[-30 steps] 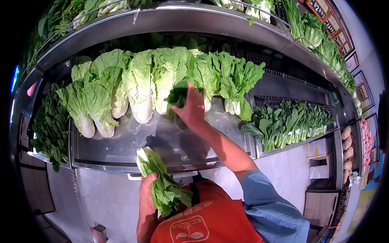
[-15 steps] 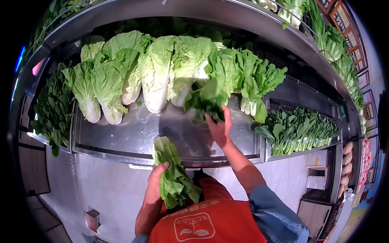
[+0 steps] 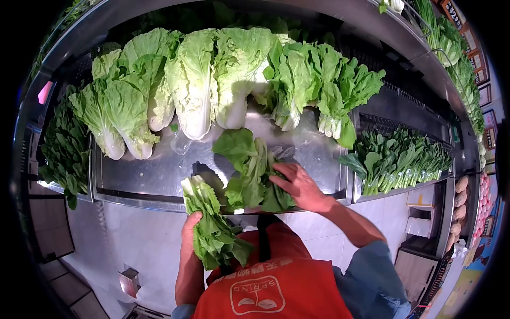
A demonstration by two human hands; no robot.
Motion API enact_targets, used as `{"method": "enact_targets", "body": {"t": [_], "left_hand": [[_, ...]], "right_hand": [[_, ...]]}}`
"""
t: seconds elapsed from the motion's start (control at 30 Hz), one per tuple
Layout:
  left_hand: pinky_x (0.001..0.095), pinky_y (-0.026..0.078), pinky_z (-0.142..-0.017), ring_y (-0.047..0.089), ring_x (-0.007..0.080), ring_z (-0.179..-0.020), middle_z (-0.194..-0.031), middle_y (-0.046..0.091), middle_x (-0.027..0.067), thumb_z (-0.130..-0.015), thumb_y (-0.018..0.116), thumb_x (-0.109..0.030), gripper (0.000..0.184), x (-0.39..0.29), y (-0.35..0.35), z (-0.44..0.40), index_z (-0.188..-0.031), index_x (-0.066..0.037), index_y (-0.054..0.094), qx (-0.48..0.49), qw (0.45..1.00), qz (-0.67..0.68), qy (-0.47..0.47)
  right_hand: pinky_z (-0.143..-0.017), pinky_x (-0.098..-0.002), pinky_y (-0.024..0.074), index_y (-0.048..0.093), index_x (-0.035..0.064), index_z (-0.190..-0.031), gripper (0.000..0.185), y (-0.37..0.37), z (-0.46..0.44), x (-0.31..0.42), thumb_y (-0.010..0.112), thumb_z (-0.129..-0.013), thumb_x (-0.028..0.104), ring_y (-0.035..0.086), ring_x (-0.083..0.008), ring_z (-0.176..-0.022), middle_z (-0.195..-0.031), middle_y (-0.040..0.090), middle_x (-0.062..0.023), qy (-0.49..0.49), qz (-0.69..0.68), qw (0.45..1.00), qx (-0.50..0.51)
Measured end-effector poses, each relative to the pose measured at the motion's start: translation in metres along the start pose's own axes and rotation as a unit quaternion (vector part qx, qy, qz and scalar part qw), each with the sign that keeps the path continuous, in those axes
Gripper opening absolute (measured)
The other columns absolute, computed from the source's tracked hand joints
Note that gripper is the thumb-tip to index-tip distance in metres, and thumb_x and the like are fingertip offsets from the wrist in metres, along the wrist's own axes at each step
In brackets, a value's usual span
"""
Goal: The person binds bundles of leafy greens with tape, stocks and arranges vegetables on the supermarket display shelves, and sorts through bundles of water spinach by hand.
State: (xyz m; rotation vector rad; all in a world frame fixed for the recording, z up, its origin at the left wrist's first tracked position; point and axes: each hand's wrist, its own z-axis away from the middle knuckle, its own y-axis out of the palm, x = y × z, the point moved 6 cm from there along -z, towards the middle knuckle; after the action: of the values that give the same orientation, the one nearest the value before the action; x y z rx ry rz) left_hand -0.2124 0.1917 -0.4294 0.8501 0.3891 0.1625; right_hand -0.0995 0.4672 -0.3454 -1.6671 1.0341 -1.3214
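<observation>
My left hand grips a bunch of leaf lettuce, its pale stem end pointing away from me and its leaves hanging toward my red apron. My right hand has its thumb and fingers on a bunch of loose leafy greens at the front of the metal tray. Some of its fingertips are hidden among the leaves. Behind it stand Chinese cabbages in a row, with green lettuce bunches to their right.
Dark leafy greens fill the left side. Bundled greens with pale stalks lie in the right compartment. A metal shelf edge arches overhead. Brown root vegetables sit at the far right.
My right hand has drawn the loose greens from beside the cabbages toward the tray's front edge. My left hand still holds its lettuce, slightly farther left in view.
</observation>
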Motion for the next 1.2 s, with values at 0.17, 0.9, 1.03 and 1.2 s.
{"method": "enact_targets", "body": {"t": [0.17,0.9,1.03,1.2], "left_hand": [[0.0513,0.056,-0.082,0.067,0.0335,-0.088,-0.100,0.067,0.0153,-0.084,0.067,-0.036,0.049,-0.006,-0.013,0.008,-0.121,-0.006,0.059,-0.020,0.999,-0.024,0.027],[0.0461,0.058,-0.076,0.067,0.0337,-0.089,-0.107,0.063,0.0176,-0.070,0.076,-0.018,0.072,-0.018,0.021,0.061,-0.133,0.000,0.046,-0.033,0.986,-0.053,0.155],[0.0406,0.055,-0.084,0.063,0.0290,-0.096,-0.109,0.062,0.0146,-0.074,0.073,-0.025,0.066,-0.026,0.032,0.073,-0.130,-0.001,0.049,0.028,0.977,-0.107,0.182],[0.0440,0.058,-0.081,0.067,0.0325,-0.096,-0.115,0.062,0.0174,-0.064,0.079,-0.013,0.079,-0.028,0.055,0.077,-0.134,0.003,0.045,-0.004,0.977,-0.094,0.194]], "right_hand": [[-0.102,-0.0467,0.0426,0.059,0.0056,-0.125,0.049,-0.020,0.019,-0.018,0.062,-0.077,-0.006,0.054,-0.0342,-0.118,-0.129,0.054,-0.0190,0.129,0.086,0.986,0.060],[-0.056,-0.0231,0.0480,0.064,0.0023,-0.092,0.014,-0.029,-0.105,-0.047,0.069,-0.092,0.015,0.058,-0.0061,-0.065,-0.077,0.064,-0.0010,0.193,-0.474,0.851,-0.116],[-0.053,-0.0213,0.0497,0.064,0.0021,-0.097,0.011,-0.016,-0.140,-0.010,0.066,-0.094,0.012,0.059,-0.0058,-0.061,-0.079,0.065,-0.0033,0.177,-0.574,0.797,-0.067],[-0.056,-0.0232,0.0534,0.064,0.0017,-0.106,0.021,-0.018,-0.181,0.022,0.069,-0.091,0.016,0.064,-0.0096,-0.067,-0.085,0.067,-0.0070,0.154,-0.563,0.812,-0.029]]}}
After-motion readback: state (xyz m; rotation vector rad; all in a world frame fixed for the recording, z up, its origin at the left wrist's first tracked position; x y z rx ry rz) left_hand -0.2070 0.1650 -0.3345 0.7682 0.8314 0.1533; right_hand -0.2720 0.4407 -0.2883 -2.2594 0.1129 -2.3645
